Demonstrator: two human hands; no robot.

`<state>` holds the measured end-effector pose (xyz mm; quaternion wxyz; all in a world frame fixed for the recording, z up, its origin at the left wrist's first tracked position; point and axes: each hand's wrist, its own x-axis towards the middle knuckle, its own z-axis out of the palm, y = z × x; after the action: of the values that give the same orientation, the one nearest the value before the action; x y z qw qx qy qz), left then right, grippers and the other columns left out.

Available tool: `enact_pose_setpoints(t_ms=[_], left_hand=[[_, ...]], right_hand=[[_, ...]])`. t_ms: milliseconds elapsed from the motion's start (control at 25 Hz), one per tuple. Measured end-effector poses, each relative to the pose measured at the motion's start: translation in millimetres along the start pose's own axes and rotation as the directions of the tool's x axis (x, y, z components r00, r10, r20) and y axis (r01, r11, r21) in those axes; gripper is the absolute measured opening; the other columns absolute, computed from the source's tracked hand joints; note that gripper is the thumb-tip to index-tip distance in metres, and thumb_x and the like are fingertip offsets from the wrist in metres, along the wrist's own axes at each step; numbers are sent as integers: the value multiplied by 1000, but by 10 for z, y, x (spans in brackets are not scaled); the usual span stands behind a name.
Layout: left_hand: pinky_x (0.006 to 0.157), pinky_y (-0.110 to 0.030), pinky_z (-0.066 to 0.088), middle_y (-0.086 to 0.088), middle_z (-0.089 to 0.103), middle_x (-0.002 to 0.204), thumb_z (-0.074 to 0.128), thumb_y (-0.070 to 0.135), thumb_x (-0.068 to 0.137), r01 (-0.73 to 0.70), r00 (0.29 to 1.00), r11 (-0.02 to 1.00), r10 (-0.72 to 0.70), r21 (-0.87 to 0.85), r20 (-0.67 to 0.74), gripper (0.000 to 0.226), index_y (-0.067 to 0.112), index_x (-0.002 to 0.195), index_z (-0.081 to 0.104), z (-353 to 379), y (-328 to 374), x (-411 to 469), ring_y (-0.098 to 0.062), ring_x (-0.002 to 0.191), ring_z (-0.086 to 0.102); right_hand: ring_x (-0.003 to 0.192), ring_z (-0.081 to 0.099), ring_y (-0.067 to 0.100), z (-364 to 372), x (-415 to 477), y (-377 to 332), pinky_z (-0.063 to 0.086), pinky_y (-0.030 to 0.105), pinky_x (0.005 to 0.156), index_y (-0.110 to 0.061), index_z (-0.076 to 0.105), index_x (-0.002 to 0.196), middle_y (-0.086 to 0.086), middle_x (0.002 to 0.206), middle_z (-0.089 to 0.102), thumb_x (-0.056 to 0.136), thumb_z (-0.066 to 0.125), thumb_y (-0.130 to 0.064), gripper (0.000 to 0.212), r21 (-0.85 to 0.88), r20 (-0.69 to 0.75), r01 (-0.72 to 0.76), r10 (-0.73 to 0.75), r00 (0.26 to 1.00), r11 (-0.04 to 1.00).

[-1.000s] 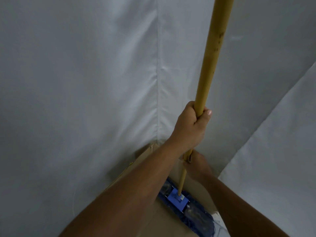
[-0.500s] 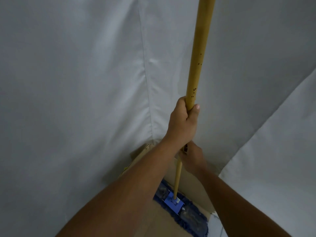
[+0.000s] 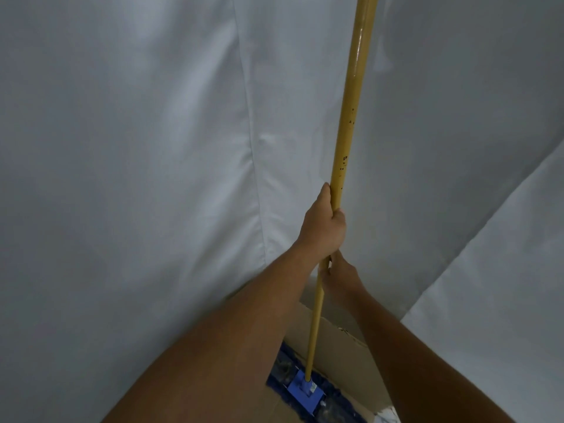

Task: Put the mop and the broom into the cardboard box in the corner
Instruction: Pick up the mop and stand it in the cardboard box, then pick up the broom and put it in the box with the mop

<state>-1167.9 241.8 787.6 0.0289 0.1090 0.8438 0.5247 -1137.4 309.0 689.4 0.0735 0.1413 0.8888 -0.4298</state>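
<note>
Mop upright in box, both grips midshaft.

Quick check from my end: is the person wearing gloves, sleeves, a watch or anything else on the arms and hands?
Nothing worn shows. The left hand and right hand are both bare, with no gloves, rings or tape visible. Both forearms are bare as far as the frame's bottom edge, with no sleeve cuff, watch or wristband in view. Any sleeve would sit higher up, out of frame.
</note>
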Motion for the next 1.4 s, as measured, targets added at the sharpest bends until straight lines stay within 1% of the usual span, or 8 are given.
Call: enact_pose_setpoints(t_ms=[80, 160, 360, 560, 720, 840, 1120, 1400], left_hand=[[62, -16, 45, -6, 54, 117, 41, 14, 97, 32, 999, 999, -31, -6, 19, 47, 15, 143, 28, -15, -21, 65, -9, 78, 55], [77, -20, 42, -3, 44, 137, 39, 10, 97, 76, 995, 997, -76, -3, 60, 56, 18, 149, 17, -35, -21, 100, -16, 107, 54], [86, -26, 41, -6, 27, 154, 38, 7, 96, 92, 991, 995, -96, 39, 98, 64, 20, 151, 8, -57, -69, 134, -26, 132, 39], [111, -37, 30, -7, 19, 158, 40, 19, 99, -1, 998, 966, 17, 260, -57, 58, 13, 149, 13, -86, -214, -7, -27, 142, 24], [116, -43, 13, -11, 14, 159, 31, 34, 100, -137, 975, 690, 222, 710, -27, 59, 9, 149, 13, -225, -358, -266, -30, 146, 8], [117, -42, 8, -12, 10, 159, 30, 40, 99, -132, 967, 513, 254, 848, -2, 63, 8, 149, 8, -464, -422, -604, -31, 146, 4], [117, -41, -1, -13, -1, 160, 24, 37, 100, 121, 943, 438, 229, 891, -240, 64, 6, 149, -2, -952, -131, -2070, -29, 146, -6], [118, -41, 1, -12, 0, 160, 23, 36, 99, 435, 810, 472, 165, 767, -562, 62, 6, 149, -1, -1169, 109, -3907, -28, 146, -5]], right_hand=[[86, 65, 26, -15, 16, -9, 56, 36, 69, -18, 13, 148, 15, 125, 58, 94, 46, -19, 63, 16, 49, -18, 17, 999, 1000], [104, 62, 31, -26, 13, -21, 55, 36, 76, -18, 7, 149, 16, 143, 44, 94, 48, -20, 69, 7, 69, -14, 13, 998, 1000], [123, 52, 33, -67, -32, -46, 48, 38, 92, -12, 11, 148, 16, 147, 40, 95, 49, -19, 66, -51, 57, 52, -49, 997, 997], [140, 28, 28, -118, -112, -14, 30, 40, 111, -12, 13, 148, 11, 156, 25, 94, 51, -21, 67, -219, 11, 151, -153, 988, 964], [147, 1, 29, -200, -296, 32, 11, 50, 118, -16, 11, 148, 10, 160, 4, 97, 41, -33, 62, -580, -27, 220, -289, 957, 784], [146, -9, 28, -219, -505, -43, 2, 50, 118, -14, 4, 149, 10, 160, -5, 98, 30, -37, 61, -719, -35, 253, -397, 917, 648], [146, -7, 27, -392, -1468, -336, 0, 50, 117, -12, 4, 149, 10, 160, -1, 97, 28, -38, 63, -793, 1, 378, -619, 786, 478], [147, -6, 27, -116, -2771, -574, 1, 50, 117, -9, 4, 149, 12, 160, 0, 97, 28, -37, 63, -720, 181, 625, -788, 588, 300]])
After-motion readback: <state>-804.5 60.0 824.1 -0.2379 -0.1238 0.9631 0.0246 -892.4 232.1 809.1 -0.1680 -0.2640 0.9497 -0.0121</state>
